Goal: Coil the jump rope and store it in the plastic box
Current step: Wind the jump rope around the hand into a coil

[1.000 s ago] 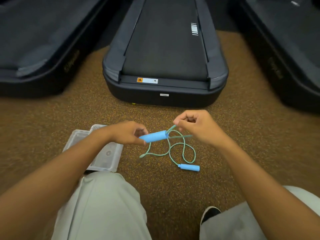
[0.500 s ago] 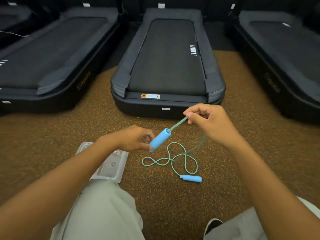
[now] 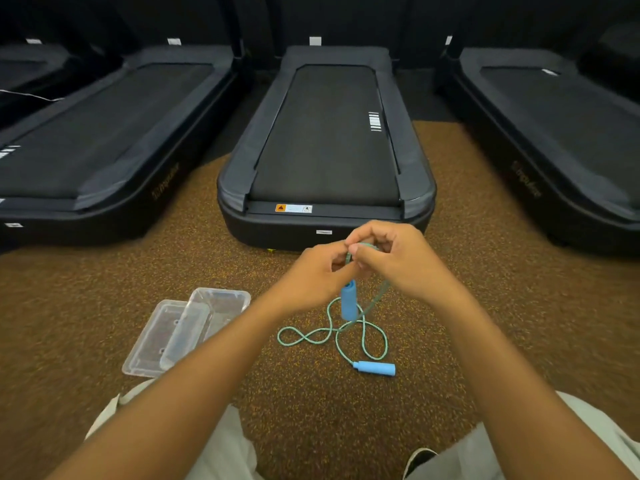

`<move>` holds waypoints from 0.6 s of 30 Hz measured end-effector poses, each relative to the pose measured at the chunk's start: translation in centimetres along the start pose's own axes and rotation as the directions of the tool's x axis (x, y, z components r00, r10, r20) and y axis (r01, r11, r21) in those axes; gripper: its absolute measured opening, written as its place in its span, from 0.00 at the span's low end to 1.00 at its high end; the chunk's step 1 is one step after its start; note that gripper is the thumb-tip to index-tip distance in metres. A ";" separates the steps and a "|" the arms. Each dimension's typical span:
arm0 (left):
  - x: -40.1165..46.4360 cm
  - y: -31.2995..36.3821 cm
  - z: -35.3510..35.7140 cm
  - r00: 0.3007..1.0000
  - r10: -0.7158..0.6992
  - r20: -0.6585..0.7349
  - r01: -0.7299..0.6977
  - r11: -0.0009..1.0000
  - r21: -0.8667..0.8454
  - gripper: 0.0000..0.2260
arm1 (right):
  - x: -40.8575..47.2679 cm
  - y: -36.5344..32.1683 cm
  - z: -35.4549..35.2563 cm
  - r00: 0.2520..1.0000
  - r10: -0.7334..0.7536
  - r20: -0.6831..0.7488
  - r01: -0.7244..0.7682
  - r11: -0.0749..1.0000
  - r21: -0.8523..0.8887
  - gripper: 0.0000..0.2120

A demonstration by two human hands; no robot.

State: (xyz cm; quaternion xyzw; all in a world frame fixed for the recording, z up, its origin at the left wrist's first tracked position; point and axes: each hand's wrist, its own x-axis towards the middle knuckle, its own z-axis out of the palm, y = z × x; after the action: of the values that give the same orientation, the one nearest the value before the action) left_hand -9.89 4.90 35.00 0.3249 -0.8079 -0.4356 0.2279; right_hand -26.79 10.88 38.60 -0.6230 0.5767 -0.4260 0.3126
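The jump rope has a green cord [image 3: 332, 336] and two blue handles. One handle [image 3: 348, 303] hangs upright below my hands; the other handle [image 3: 374, 368] lies on the carpet. My left hand [image 3: 311, 275] and my right hand [image 3: 391, 261] meet above the floor, and both pinch the cord just above the hanging handle. Loops of cord lie on the carpet below them. The clear plastic box [image 3: 221, 306] stands open on the floor to the left, partly behind my left forearm.
A clear lid [image 3: 152, 344] lies under the box's left side. Three black treadmills stand ahead: left [image 3: 104, 140], middle [image 3: 325, 140], right [image 3: 554, 133]. Brown speckled carpet [image 3: 485, 323] surrounds the rope. My knees and a dark shoe [image 3: 417, 459] are at the bottom.
My hands have come together and risen. The held handle swung from slanted to hanging straight down. My left hand shifted from the handle to the cord. The camera tilted up.
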 end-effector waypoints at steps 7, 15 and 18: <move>-1.5 0.5 0.9 0.982 -0.152 0.111 0.184 0.903 -0.388 0.12 | -0.7 1.1 -0.6 1.000 -0.010 0.001 0.011 0.995 -0.097 0.07; -3.6 1.4 -1.8 0.947 -0.087 0.308 0.301 0.570 -0.765 0.13 | -2.6 1.8 -1.3 0.998 0.062 -0.001 -0.062 0.997 0.055 0.02; -4.2 2.0 -2.6 0.949 -0.087 0.303 0.303 0.513 -0.803 0.12 | -3.0 2.1 -1.5 0.997 0.067 -0.024 -0.066 0.995 0.069 0.04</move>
State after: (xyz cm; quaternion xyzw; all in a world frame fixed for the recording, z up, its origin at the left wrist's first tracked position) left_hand -5.92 7.32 37.67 0.2131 -0.4766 -0.8260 0.2124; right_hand -28.98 13.72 36.93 -0.5868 0.5863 -0.4430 0.3400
